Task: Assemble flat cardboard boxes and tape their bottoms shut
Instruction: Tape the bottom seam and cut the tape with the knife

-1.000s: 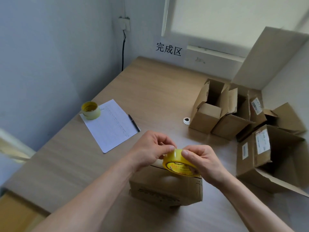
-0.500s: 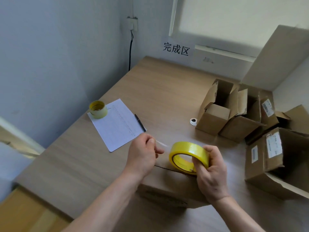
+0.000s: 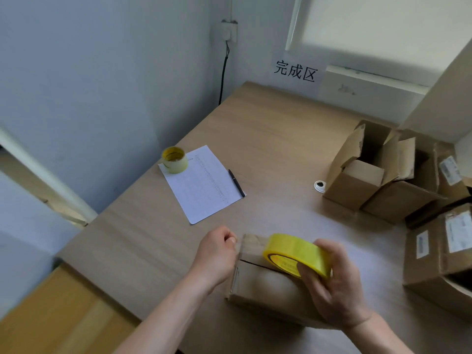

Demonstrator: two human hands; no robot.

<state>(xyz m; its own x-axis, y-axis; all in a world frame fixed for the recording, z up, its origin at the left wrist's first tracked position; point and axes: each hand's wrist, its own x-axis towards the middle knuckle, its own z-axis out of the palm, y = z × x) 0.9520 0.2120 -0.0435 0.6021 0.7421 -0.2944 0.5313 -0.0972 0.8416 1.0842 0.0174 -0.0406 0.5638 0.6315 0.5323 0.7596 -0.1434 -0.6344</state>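
Taping box (image 3: 265, 284), roll (image 3: 296, 254) in right hand (image 3: 334, 290)

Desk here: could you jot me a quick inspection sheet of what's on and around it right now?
Surface: wooden desk.
Job's things: box under the hands; yellow tape over its seam.
Clutter: spare roll on paper, pen, open boxes at right.
Hands: left hand pinches at the box's edge; right hand grips the tape.
Cables: black cable from wall socket.
Surroundings: wall sign, window.
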